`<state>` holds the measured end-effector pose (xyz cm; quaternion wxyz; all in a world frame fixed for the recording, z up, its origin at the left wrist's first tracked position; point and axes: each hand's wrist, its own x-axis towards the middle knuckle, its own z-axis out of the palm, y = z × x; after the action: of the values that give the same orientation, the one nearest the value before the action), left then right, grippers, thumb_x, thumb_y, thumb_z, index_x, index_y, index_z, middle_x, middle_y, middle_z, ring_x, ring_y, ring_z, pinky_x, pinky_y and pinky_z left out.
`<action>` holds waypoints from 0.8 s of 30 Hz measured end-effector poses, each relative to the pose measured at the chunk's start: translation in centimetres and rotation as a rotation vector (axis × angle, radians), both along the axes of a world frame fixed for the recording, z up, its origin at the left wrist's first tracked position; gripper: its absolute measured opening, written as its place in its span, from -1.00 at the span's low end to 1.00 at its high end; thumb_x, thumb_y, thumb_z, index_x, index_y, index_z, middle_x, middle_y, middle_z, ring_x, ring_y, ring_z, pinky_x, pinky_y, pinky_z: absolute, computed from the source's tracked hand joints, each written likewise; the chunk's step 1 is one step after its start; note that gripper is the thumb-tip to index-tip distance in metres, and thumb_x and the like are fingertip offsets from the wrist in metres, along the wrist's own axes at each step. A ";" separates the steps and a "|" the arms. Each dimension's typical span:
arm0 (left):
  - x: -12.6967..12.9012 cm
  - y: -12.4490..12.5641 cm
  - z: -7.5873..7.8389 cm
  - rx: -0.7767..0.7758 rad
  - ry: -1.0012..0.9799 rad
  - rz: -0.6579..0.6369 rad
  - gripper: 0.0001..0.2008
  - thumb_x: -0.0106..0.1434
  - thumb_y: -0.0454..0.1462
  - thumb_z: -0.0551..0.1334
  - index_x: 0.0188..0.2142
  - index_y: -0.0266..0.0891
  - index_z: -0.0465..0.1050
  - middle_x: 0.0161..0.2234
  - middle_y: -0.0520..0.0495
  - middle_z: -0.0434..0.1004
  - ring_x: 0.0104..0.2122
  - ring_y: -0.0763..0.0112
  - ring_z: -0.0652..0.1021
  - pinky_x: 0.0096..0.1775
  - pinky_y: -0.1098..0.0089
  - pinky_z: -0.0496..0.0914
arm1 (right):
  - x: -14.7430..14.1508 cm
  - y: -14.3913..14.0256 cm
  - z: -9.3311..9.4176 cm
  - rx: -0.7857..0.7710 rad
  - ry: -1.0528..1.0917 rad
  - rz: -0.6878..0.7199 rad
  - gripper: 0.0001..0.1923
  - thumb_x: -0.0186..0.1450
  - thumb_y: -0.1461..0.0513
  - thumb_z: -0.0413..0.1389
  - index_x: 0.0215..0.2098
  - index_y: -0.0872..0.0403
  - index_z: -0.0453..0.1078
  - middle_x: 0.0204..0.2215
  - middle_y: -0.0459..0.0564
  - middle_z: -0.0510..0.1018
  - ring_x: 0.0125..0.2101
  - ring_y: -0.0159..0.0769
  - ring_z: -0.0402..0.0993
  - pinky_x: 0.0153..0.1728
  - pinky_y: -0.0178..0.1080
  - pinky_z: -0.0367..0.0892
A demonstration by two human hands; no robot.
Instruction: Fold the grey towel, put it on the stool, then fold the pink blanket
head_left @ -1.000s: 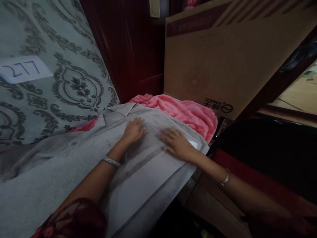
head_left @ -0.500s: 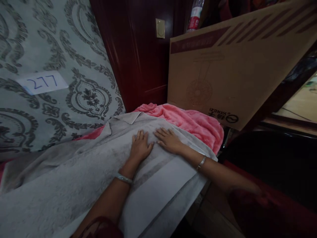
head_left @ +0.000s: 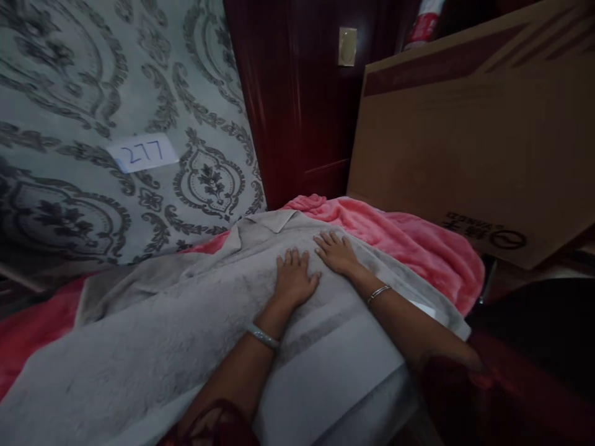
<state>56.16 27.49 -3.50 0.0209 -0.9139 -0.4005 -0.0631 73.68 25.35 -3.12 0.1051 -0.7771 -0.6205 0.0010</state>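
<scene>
A large grey towel (head_left: 153,347) lies spread over a pink blanket (head_left: 413,241). My left hand (head_left: 294,280) rests flat on the towel, fingers apart, with a bracelet at the wrist. My right hand (head_left: 337,253) lies flat on the towel just to the right of it, fingers spread toward the far folded corner. Neither hand holds anything. A darker stripe runs across the towel below my wrists.
A big cardboard box (head_left: 469,142) leans at the right behind the blanket. Patterned grey wallpaper carries a paper label reading 277 (head_left: 142,152). A dark red wooden panel (head_left: 297,105) with a wall switch stands behind.
My hands have come together: the right hand slid left and away from me along the towel to lie beside the left. The view has shifted to the left.
</scene>
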 end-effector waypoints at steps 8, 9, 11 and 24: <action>-2.1 0.9 1.1 -0.083 0.029 -0.021 -0.28 0.40 0.16 -0.08 0.43 -0.08 0.09 0.45 -0.21 0.01 0.43 0.00 0.06 0.35 -0.19 -0.03 | 0.2 0.1 -1.9 0.026 -0.015 -0.019 -0.43 0.53 0.04 -0.22 0.46 -0.10 0.04 0.45 -0.02 0.03 0.43 -0.04 -0.11 0.35 0.19 -0.10; -2.7 1.2 1.3 -0.094 0.038 -0.002 -0.29 0.40 0.15 -0.08 0.43 -0.06 0.09 0.45 -0.18 0.00 0.43 -0.01 0.06 0.35 -0.21 -0.05 | 0.2 0.1 -1.9 0.030 -0.015 -0.021 -0.43 0.53 0.04 -0.22 0.46 -0.09 0.05 0.45 -0.01 0.03 0.43 -0.04 -0.10 0.35 0.19 -0.09; -4.3 1.8 1.7 -0.103 0.056 0.037 -0.33 0.41 0.14 -0.07 0.42 -0.01 0.10 0.46 -0.11 0.00 0.43 -0.01 0.05 0.35 -0.23 -0.07 | 0.2 0.1 -1.9 0.037 -0.010 -0.021 -0.43 0.53 0.04 -0.23 0.46 -0.08 0.06 0.45 -0.01 0.03 0.42 -0.04 -0.08 0.35 0.19 -0.08; -30.3 3.8 2.7 -0.036 0.128 0.427 -0.39 0.45 -0.09 -0.09 0.45 -0.09 0.03 0.46 -0.13 -0.03 0.43 0.01 0.05 0.33 -0.20 -0.02 | 0.1 0.0 -1.8 -0.003 -0.024 -0.018 -0.40 0.52 0.03 -0.29 0.47 -0.07 0.04 0.46 -0.03 0.01 0.43 -0.05 -0.11 0.35 0.17 -0.07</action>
<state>25.82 31.32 -0.82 0.0428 -0.8106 -0.5839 0.0081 73.79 25.31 -4.87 0.0962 -0.7828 -0.6147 -0.0082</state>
